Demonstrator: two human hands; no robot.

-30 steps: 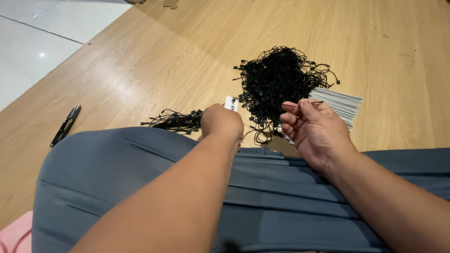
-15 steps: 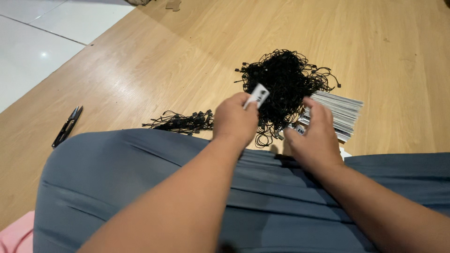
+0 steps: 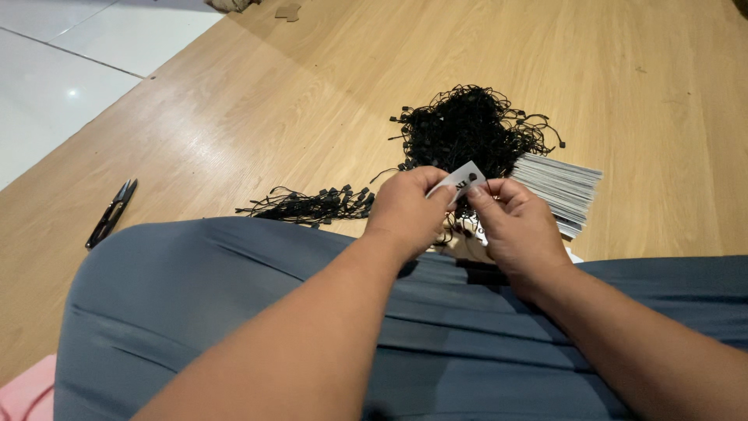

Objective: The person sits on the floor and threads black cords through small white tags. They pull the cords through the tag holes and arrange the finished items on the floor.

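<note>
Left hand: our left hand [image 3: 405,212] curls in from seven o'clock, forearm over the grey lap [image 3: 234,312], fingers pinched shut on the small white tag [image 3: 465,181].
Right hand: our right hand [image 3: 518,226] comes in from five o'clock, thumb and forefinger closed on the same tag's right edge.
Tag: tilted, held between both hands just above the lap.
Twelve o'clock: tangled black strings [image 3: 471,129] on the wooden floor [image 3: 312,86].
Two o'clock: a stack of white tags [image 3: 562,187].
Nine o'clock: a looser string bundle [image 3: 312,206]; black snips [image 3: 111,212] well apart.

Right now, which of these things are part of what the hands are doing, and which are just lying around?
In use: small white tag, held by left hand and right hand; black string pile; tag stack; strung bundle.

Lying about: black snips; pink cloth.
</note>
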